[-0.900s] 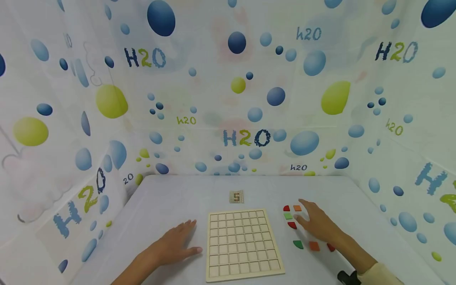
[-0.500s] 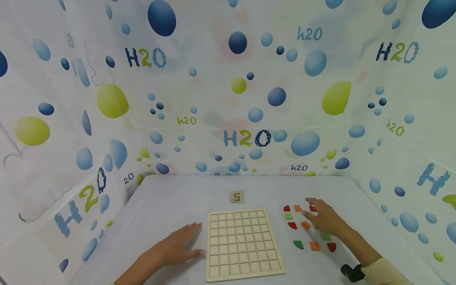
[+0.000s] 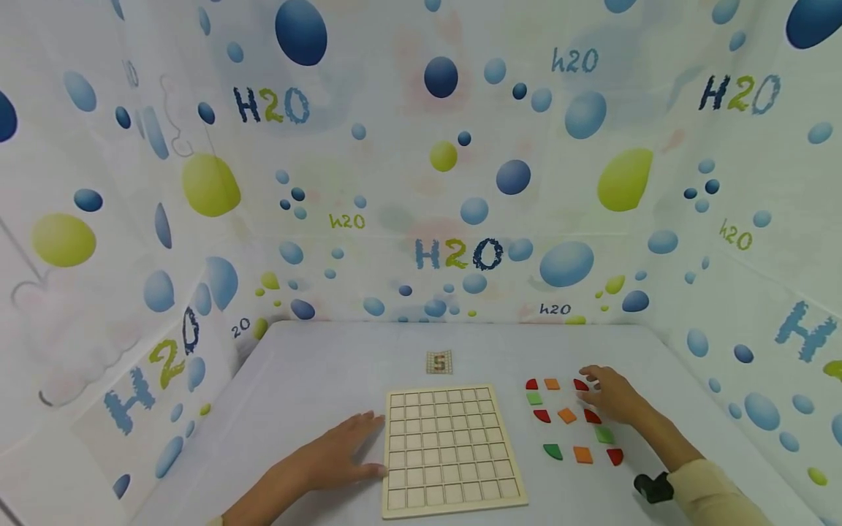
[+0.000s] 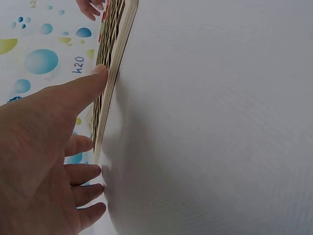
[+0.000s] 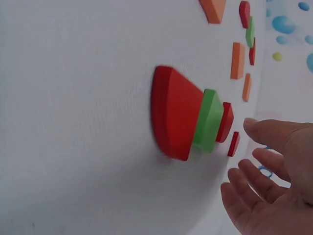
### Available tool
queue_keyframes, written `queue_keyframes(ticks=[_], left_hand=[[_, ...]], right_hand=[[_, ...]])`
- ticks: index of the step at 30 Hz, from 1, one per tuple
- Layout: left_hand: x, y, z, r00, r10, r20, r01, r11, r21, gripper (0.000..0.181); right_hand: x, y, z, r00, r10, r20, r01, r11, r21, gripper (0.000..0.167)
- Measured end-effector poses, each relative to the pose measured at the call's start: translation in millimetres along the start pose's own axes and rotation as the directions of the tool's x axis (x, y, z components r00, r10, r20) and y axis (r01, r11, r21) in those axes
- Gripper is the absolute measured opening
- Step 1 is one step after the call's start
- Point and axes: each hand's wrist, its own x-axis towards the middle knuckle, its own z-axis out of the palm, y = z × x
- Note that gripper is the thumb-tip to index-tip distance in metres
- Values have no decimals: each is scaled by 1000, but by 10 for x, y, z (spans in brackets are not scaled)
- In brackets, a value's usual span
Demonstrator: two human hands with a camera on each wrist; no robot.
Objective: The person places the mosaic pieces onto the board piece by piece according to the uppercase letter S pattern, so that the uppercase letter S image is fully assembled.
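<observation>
"Bubble-printed cloth (image 3: 395,164) stands behind a pale table (image 3: 342,351). Where does the board lie?"

"The gridded board (image 3: 454,451) is flat near the middle, its squares bare, with a small patterned card (image 3: 439,362) past its far edge."

"And the left hand (image 3: 335,456)?"

"Loosely spread, gripping nothing, its thumb tip at the board's left edge. A careless push there could skew the board, since nothing visible pins it down."

"What of the right hand (image 3: 615,398)?"

"Also loosely spread and holding nothing. Its fingertips are close to the farthest red piece (image 3: 581,384) of the right-hand column; I can't tell for sure whether any touches it."

"Any risk there?"

"Two, I'd say. That piece is thin and flat, so a poor pinch could slide it instead of lifting it. And a low wrist could sweep aside the light green piece (image 3: 604,435) or the nearest red piece (image 3: 615,456) of that column, because both lie close to the forearm (image 3: 661,442)."
</observation>
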Motion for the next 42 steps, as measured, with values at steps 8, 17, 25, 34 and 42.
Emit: queue_keyframes(ticks=[8, 17, 25, 34, 42], left_hand=[[24, 9, 19, 1000, -15, 11, 14, 1000, 20, 94], [21, 34, 0, 1000, 12, 22, -12, 1000, 4, 89], [19, 47, 0, 999, 8, 33, -8, 1000, -3, 86], [21, 56, -7, 999, 0, 34, -1, 1000, 29, 87], [7, 67, -13, 999, 2, 35, -3, 1000, 9, 87]], right_hand=[[89, 120, 38, 999, 27, 41, -28, 1000, 13, 47], [197, 222, 34, 995, 45, 84, -49, 998, 46, 38], [235, 277, 63, 994, 64, 92, -71, 995, 72, 35], [238, 230, 76, 998, 19, 58, -23, 998, 65, 24], [211, 216, 63, 999, 19, 43, -21, 999, 50, 22]])
